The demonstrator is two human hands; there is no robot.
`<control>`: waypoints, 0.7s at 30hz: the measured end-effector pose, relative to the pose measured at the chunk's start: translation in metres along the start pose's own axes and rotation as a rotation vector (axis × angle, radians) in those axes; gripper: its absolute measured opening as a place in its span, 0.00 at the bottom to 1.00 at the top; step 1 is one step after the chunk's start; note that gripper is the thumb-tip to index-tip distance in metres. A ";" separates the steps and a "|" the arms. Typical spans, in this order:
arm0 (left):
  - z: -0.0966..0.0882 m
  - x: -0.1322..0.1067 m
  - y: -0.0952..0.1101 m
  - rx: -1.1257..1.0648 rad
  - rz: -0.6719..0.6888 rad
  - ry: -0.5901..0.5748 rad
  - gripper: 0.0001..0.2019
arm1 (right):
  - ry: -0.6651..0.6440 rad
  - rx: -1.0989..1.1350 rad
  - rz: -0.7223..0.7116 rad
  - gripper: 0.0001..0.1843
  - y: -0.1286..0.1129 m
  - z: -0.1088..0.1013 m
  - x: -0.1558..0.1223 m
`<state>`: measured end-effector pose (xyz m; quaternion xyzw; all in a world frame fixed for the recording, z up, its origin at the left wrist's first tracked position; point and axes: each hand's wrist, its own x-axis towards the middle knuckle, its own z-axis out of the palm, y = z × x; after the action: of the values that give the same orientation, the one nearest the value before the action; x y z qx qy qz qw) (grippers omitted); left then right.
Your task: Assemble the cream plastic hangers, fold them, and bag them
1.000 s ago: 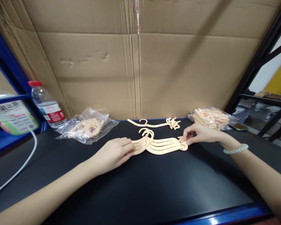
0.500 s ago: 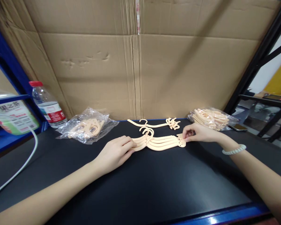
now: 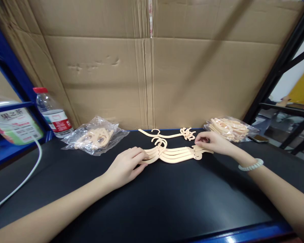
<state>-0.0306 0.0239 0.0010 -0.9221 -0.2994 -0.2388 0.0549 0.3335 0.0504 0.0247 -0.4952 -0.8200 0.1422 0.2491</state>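
Note:
A fanned stack of several cream plastic hangers [image 3: 176, 154] lies on the black tabletop [image 3: 152, 202]. My left hand [image 3: 125, 165] rests on the stack's left ends, fingers curled and pressing them. My right hand [image 3: 212, 142] pinches the right ends with fingertips together. A single cream hanger [image 3: 167, 134] lies just behind the stack, with a cluster of small hooks at its right end.
Two clear bags of cream hangers lie on the table: one at back left [image 3: 95, 138], one at back right [image 3: 229, 127]. A water bottle [image 3: 52, 114] stands at left beside a white cable [image 3: 22, 180]. A cardboard wall [image 3: 152, 67] closes the back. A phone [image 3: 260, 138] lies at right.
The stack's right ends have fanned slightly further apart, and my right hand has shifted a little left and back along them. My left hand stays put on the left ends.

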 end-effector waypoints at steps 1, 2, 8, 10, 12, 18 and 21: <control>0.000 0.000 0.000 -0.004 -0.001 0.005 0.06 | 0.032 -0.017 -0.002 0.14 0.001 0.001 0.000; 0.000 0.000 0.000 -0.008 -0.001 0.008 0.06 | 0.061 -0.029 0.001 0.14 0.003 0.002 0.001; 0.001 0.000 0.000 -0.045 -0.017 0.027 0.07 | 0.245 -0.048 0.066 0.16 0.012 0.002 0.003; 0.001 0.000 0.000 -0.057 -0.019 0.036 0.07 | 0.315 -0.054 0.078 0.16 0.014 0.001 0.003; 0.002 0.000 0.000 -0.063 -0.018 0.045 0.07 | 0.369 -0.051 0.097 0.16 0.014 0.000 0.002; 0.002 0.000 -0.001 -0.060 -0.014 0.063 0.07 | 0.424 -0.026 0.131 0.16 0.017 0.001 0.002; 0.001 0.000 0.000 -0.062 -0.014 0.054 0.07 | 0.392 -0.002 0.123 0.15 0.021 0.004 0.004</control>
<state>-0.0305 0.0239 0.0004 -0.9144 -0.2968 -0.2732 0.0328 0.3449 0.0640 0.0127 -0.5628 -0.7243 0.0571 0.3941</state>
